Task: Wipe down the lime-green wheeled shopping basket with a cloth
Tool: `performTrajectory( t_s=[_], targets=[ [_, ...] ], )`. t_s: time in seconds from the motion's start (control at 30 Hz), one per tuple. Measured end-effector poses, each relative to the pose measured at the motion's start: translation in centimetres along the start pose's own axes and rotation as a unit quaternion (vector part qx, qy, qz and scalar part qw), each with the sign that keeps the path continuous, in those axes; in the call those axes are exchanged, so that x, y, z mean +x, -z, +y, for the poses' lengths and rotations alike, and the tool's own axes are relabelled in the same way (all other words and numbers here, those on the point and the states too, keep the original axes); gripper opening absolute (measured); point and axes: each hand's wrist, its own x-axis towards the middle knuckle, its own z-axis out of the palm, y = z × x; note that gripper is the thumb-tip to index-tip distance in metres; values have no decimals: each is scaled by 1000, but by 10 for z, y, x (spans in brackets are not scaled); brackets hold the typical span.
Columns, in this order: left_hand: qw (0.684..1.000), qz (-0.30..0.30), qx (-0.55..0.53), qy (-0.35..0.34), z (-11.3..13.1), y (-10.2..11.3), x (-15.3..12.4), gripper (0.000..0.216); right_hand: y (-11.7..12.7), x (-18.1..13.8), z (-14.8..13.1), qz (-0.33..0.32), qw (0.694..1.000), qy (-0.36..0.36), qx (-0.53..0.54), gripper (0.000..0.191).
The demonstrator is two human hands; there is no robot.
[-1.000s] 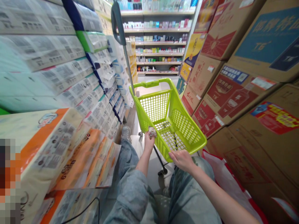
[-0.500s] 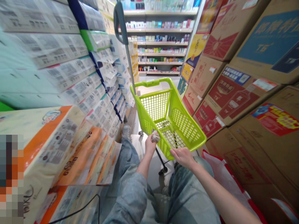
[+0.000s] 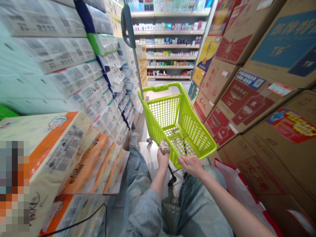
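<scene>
A lime-green plastic shopping basket [image 3: 195,131] on wheels stands in a narrow aisle in front of my knees, with nothing in it. My left hand [image 3: 163,158] is closed around a small crumpled cloth [image 3: 165,147] pressed against the basket's near left rim. My right hand [image 3: 190,165] grips the near edge of the basket, fingers curled over the rim. The basket's grey pull handle [image 3: 127,26] rises on a metal pole at its left.
Stacked packs of tissue paper [image 3: 61,85] wall the left side. Cardboard boxes [image 3: 247,95] pile up on the right, with a red and white bag [image 3: 237,187] at their foot. Shelves of small goods [image 3: 170,42] cross the aisle's far end. A black cable [image 3: 81,220] hangs low left.
My left hand with the cloth slid slightly down and right along the basket's near rim. The right hand kept its hold on the edge.
</scene>
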Motion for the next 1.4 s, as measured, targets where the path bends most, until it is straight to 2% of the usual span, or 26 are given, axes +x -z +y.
performTrajectory(
  t_s=[0.2, 0.37, 0.5, 0.7, 0.87, 0.93, 1.03, 1.13, 1.23, 1.4],
  targets=[
    [1000, -22, 21, -1, -1, 11, -3, 30, -2, 0, 1, -6, 1000, 3, -2, 53],
    [999, -38, 26, -23, 2, 9, 0, 29, -3, 0, 2, -1, 1000, 3, -5, 53],
    [999, -53, -1, 11, -2, 7, 6, 29, -3, 0, 2, 5, 1000, 8, -4, 55],
    [998, -46, 28, 27, -5, 9, 15, 21, -2, 1, 3, 1, 1000, 4, -3, 56],
    [998, -47, 28, 35, -13, 10, -5, 29, -2, 1, 5, -1, 1000, 0, -9, 54],
    [999, -27, 28, 37, -15, 10, -15, 29, -2, 2, 5, -4, 1000, 0, -13, 53],
    [1000, -3, 15, 8, -13, 8, -21, 26, -2, 2, 4, -1, 1000, 2, -10, 52],
    [999, -24, 10, -36, -5, 2, -22, 22, -2, 2, 3, 3, 1000, 2, -8, 52],
    [998, -43, 23, -45, 2, -3, -21, 22, -2, 2, 2, 7, 1000, 4, -7, 52],
    [992, -80, 41, -84, 6, 4, -22, 23, -4, 2, 3, 8, 1000, 2, -9, 52]
  ],
)
